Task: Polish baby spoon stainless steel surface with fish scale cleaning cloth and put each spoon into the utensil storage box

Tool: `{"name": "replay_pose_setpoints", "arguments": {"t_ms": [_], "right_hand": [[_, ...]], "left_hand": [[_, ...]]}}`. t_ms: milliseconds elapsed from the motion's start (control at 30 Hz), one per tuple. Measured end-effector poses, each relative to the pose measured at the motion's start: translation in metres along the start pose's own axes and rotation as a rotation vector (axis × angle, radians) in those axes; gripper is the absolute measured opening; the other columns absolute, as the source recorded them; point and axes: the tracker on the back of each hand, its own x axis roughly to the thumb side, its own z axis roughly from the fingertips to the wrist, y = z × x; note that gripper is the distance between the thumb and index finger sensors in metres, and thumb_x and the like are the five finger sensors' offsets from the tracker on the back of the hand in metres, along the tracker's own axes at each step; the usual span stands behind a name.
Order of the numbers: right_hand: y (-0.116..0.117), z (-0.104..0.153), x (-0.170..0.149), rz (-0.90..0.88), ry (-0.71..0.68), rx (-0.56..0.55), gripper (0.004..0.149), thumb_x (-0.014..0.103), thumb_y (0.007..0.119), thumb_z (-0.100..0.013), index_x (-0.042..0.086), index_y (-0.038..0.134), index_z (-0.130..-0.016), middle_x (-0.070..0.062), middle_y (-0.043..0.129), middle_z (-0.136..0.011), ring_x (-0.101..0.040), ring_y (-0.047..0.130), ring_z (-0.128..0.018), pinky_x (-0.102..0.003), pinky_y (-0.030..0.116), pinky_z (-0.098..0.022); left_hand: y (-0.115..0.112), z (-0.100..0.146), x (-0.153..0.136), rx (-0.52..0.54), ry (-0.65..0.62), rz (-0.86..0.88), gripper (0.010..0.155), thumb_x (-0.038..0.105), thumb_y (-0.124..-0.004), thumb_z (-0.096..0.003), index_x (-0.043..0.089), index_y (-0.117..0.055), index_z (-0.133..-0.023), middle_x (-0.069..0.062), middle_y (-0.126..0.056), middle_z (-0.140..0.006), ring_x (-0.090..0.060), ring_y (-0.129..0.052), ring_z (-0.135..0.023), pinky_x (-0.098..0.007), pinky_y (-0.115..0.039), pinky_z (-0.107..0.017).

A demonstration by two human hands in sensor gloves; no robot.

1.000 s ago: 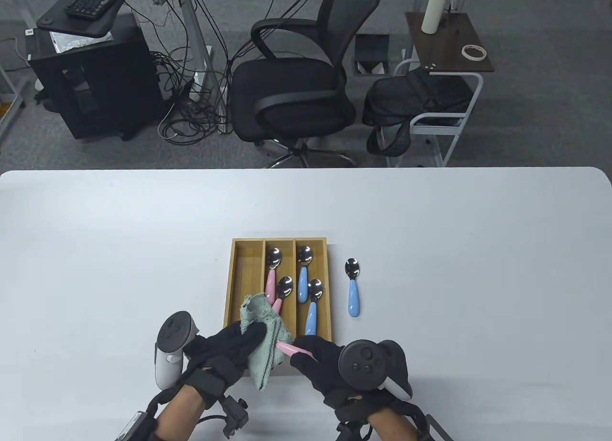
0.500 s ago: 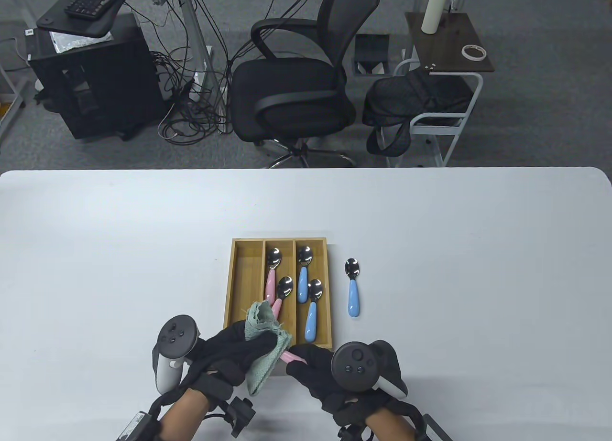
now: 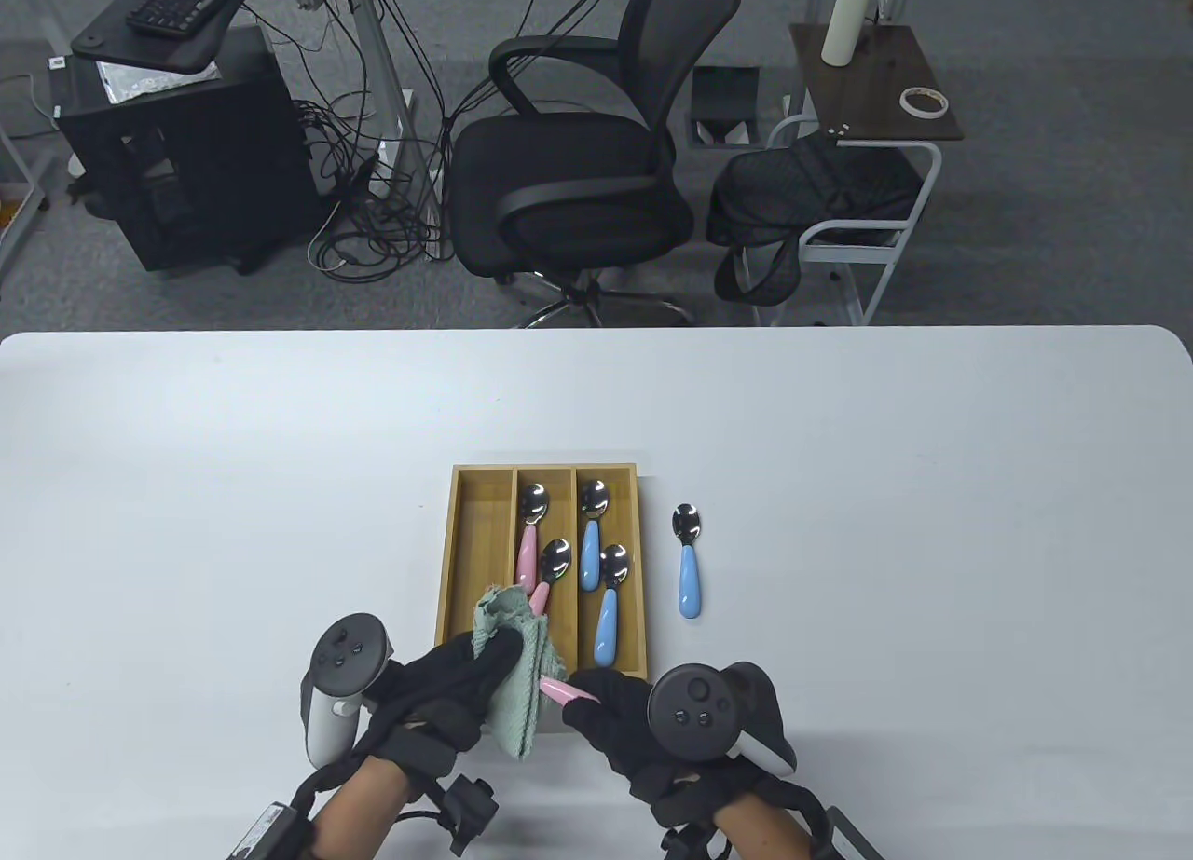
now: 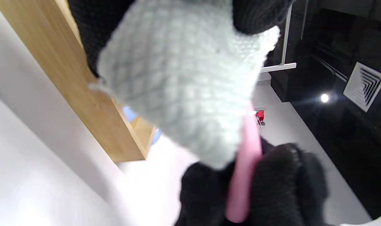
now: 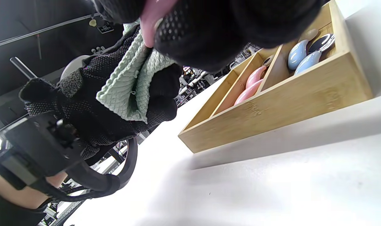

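My white table (image 3: 839, 431) fills the lower half of the frame; on it sit the wooden utensil box (image 3: 447, 562) at bottom center and one blue-handled spoon (image 3: 689, 571) just right of it.

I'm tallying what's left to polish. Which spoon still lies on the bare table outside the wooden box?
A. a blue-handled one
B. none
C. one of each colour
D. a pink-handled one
A: a single blue-handled spoon lies on the table just right of the storage box.
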Motion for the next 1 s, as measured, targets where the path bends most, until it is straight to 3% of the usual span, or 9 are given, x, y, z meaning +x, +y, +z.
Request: {"name": "replay_pose_setpoints", "arguments": {"t_ms": [133, 233, 400, 600, 733, 867, 1000], "right_hand": [[0.0, 0.001, -0.001, 0.012, 0.003, 0.005, 0.056, 0.048, 0.053, -0.065, 0.006, 0.063, -0.1, 0.0, 0.085, -0.072, -0.01, 0.095, -0.038, -0.026, 0.089, -0.029], [0.001, 0.001, -0.001, 0.019, 0.004, 0.014, 0.055, 0.048, 0.054, -0.065, 0.007, 0.063, -0.1, 0.0, 0.084, -0.072, -0.01, 0.095, -0.038, -0.026, 0.089, -0.029], [0.006, 0.0, 0.003, 0.03, -0.014, 0.05, 0.055, 0.048, 0.054, -0.065, 0.007, 0.063, -0.1, -0.001, 0.084, -0.074, -0.011, 0.096, -0.04, -0.026, 0.089, -0.03], [0.007, -0.001, 0.0, 0.04, -0.005, 0.064, 0.055, 0.048, 0.054, -0.065, 0.007, 0.063, -0.1, -0.002, 0.084, -0.074, -0.012, 0.096, -0.04, -0.027, 0.089, -0.031], [0.008, -0.001, 0.0, 0.027, 0.006, 0.069, 0.055, 0.048, 0.053, -0.065, 0.007, 0.063, -0.1, -0.001, 0.084, -0.074, -0.012, 0.096, -0.04, -0.027, 0.089, -0.031], [0.006, -0.001, -0.001, 0.011, 0.01, 0.062, 0.055, 0.048, 0.052, -0.065, 0.007, 0.063, -0.1, -0.001, 0.084, -0.073, -0.011, 0.096, -0.039, -0.027, 0.089, -0.03], [0.006, -0.001, 0.0, 0.007, 0.001, 0.062, 0.055, 0.048, 0.052, -0.065, 0.007, 0.064, -0.099, -0.001, 0.085, -0.072, -0.011, 0.096, -0.038, -0.026, 0.089, -0.029]], "left_hand": [[0.001, -0.004, -0.006, -0.095, 0.036, 0.107, 0.053, 0.039, -0.072, -0.0604, 0.004, -0.072, -0.099, -0.015, -0.092, -0.085, -0.024, -0.109, -0.065, -0.042, -0.093, -0.05], [0.0, -0.005, -0.008, -0.107, 0.051, 0.152, 0.053, 0.034, -0.083, -0.0566, 0.007, -0.07, -0.1, -0.013, -0.09, -0.089, -0.025, -0.107, -0.067, -0.042, -0.092, -0.051], [0.002, -0.002, 0.001, -0.024, -0.004, -0.047, 0.06, 0.047, -0.091, -0.0478, 0.011, -0.075, -0.093, -0.006, -0.093, -0.08, -0.017, -0.107, -0.059, -0.04, -0.092, -0.048], [0.001, 0.003, 0.009, 0.095, -0.043, -0.28, 0.059, 0.056, -0.084, -0.0485, 0.01, -0.081, -0.086, -0.003, -0.097, -0.068, -0.011, -0.109, -0.049, -0.037, -0.094, -0.043], [-0.002, 0.008, 0.016, 0.142, -0.085, -0.402, 0.055, 0.054, -0.073, -0.0552, 0.008, -0.083, -0.084, -0.003, -0.1, -0.064, -0.009, -0.111, -0.045, -0.035, -0.095, -0.041], [-0.002, 0.008, 0.015, 0.12, -0.081, -0.346, 0.054, 0.048, -0.065, -0.0603, 0.004, -0.082, -0.087, -0.006, -0.1, -0.066, -0.012, -0.112, -0.047, -0.036, -0.096, -0.041], [0.0, 0.005, 0.011, 0.063, -0.054, -0.22, 0.054, 0.045, -0.066, -0.0602, 0.003, -0.08, -0.09, -0.01, -0.099, -0.071, -0.016, -0.112, -0.051, -0.038, -0.096, -0.043]]}}
